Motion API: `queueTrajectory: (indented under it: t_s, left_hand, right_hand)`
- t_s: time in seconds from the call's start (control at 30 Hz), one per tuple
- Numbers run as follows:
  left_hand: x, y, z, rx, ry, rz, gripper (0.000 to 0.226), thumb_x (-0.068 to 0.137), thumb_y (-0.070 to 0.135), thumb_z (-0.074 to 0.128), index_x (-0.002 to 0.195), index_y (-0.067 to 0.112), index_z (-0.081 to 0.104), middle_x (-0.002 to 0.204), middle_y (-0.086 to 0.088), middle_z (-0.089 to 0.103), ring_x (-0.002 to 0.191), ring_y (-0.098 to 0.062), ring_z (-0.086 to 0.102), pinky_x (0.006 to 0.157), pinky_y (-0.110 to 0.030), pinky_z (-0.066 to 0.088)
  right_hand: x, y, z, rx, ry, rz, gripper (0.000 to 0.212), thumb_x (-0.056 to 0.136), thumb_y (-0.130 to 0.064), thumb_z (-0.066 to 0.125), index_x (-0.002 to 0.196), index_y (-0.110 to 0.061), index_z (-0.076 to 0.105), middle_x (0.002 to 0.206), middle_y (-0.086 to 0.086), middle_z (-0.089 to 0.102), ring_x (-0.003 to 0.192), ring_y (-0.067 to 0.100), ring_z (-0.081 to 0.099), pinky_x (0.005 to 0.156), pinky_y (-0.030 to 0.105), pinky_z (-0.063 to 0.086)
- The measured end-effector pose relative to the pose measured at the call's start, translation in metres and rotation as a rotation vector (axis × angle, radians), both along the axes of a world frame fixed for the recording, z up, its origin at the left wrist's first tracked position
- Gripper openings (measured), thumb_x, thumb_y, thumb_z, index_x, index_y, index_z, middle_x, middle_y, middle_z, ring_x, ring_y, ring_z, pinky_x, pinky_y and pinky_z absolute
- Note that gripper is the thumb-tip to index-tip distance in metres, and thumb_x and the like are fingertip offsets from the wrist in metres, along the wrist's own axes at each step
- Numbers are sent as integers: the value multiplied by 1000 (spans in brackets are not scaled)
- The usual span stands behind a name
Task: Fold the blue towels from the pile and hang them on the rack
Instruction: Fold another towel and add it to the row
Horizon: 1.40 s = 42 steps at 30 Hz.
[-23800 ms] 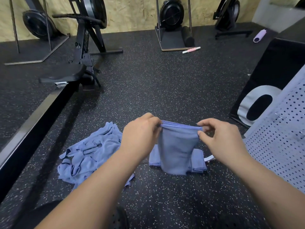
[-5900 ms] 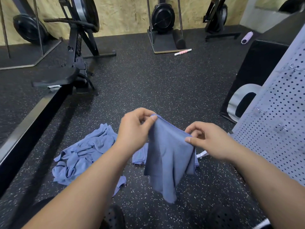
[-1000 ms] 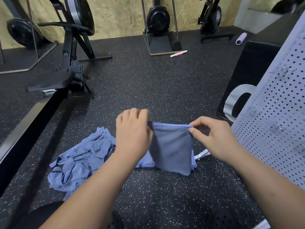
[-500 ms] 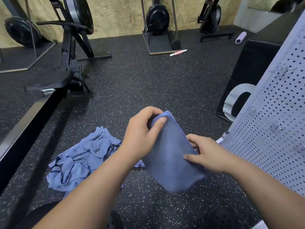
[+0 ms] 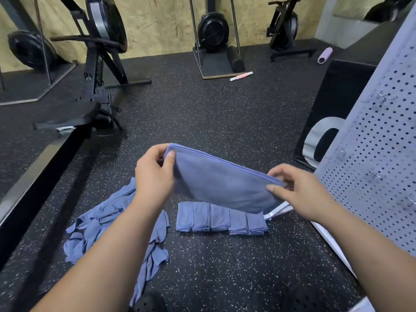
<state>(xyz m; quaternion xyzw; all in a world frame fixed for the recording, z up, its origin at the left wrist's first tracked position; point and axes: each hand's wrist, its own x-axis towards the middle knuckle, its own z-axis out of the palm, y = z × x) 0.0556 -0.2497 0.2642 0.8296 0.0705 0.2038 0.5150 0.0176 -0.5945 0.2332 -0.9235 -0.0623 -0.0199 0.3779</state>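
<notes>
A folded blue towel (image 5: 222, 185) is held almost flat in the air between my hands. My left hand (image 5: 154, 174) pinches its far left corner, and my right hand (image 5: 297, 190) pinches its near right corner. Directly below it, a row of several folded blue towels (image 5: 220, 218) lies side by side on the speckled black floor. The loose pile of unfolded blue towels (image 5: 112, 224) sprawls to the left, partly behind my left forearm. The white perforated rack panel (image 5: 378, 167) with metal hooks rises on the right.
A white bar (image 5: 278, 210) of the rack's base lies on the floor by the folded row. A black box (image 5: 337, 104) stands behind the rack. A rowing machine (image 5: 90, 91) and its rail run along the left; more exercise machines line the back wall.
The towel hung vertically between my hands a second ago. It has since been turned and spread out nearly flat, and my hands have moved apart. The folded row beneath is now in view.
</notes>
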Motion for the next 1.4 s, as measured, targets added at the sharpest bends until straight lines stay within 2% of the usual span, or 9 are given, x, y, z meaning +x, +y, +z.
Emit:
queueTrajectory:
  t_s: [0.2,0.4,0.53,0.7,0.77,0.83,0.93,1.13,1.4]
  left_hand:
    - [6,1,-9,-212,157,134,10,103,18,60,104,23,69,93,4,69,80,-12,57,71,-28,44]
    - [-2,-15,-2,-360,225,95,28,96,10,47,102,22,71,99,4,67,86,-13,51,70,-32,37]
    - [-10,-29,7,-576,356,67,21,78,41,58,85,27,74,91,8,59,85,-18,47,77,-38,37]
    - [-25,-45,-6,177,-95,-289,9,95,35,75,104,33,77,104,17,69,102,-1,65,91,-20,47]
    - [-30,-50,-11,282,-122,-508,23,98,31,73,120,33,76,120,19,69,116,-1,64,103,-21,46]
    - [-35,-59,-9,265,16,-689,25,101,29,70,126,32,75,122,22,72,116,3,66,103,-24,48]
    - [-38,-62,-7,134,220,-801,15,102,23,71,113,27,80,93,19,77,83,7,66,80,-23,51]
    - [-33,-57,-7,-40,302,-762,9,101,20,73,95,15,77,92,-31,69,73,-20,55,68,-38,47]
    - [-33,-55,-10,-86,234,-705,10,101,19,72,92,17,77,88,-12,73,74,-15,59,72,-36,51]
  right_hand:
    - [0,4,19,433,-118,-66,15,91,-13,81,93,-27,75,90,0,78,92,34,71,89,46,58]
    - [-5,10,28,459,-143,-83,14,82,-17,89,82,-25,77,81,1,78,76,21,69,78,42,58]
    - [-9,17,31,323,-239,-36,16,84,-19,88,86,-31,77,83,-6,75,76,17,68,75,44,56]
    - [-22,42,29,109,-399,173,10,89,-19,85,94,-21,78,91,-17,73,88,9,71,79,31,55]
    - [-26,51,26,101,-404,241,8,91,-20,83,96,-19,78,92,-17,72,89,8,70,80,29,55]
    - [-28,56,26,117,-391,267,8,91,-19,84,97,-21,79,94,-17,73,90,7,71,82,27,55]
    - [-29,57,26,169,-375,258,9,89,-19,86,95,-22,81,92,-16,76,90,10,73,82,28,55]
    - [-24,53,20,479,-22,101,17,75,-19,93,88,-20,82,100,-6,81,91,19,77,90,46,62]
    - [-14,43,15,497,101,99,17,74,-17,94,85,-14,82,100,4,81,96,29,78,94,56,61]
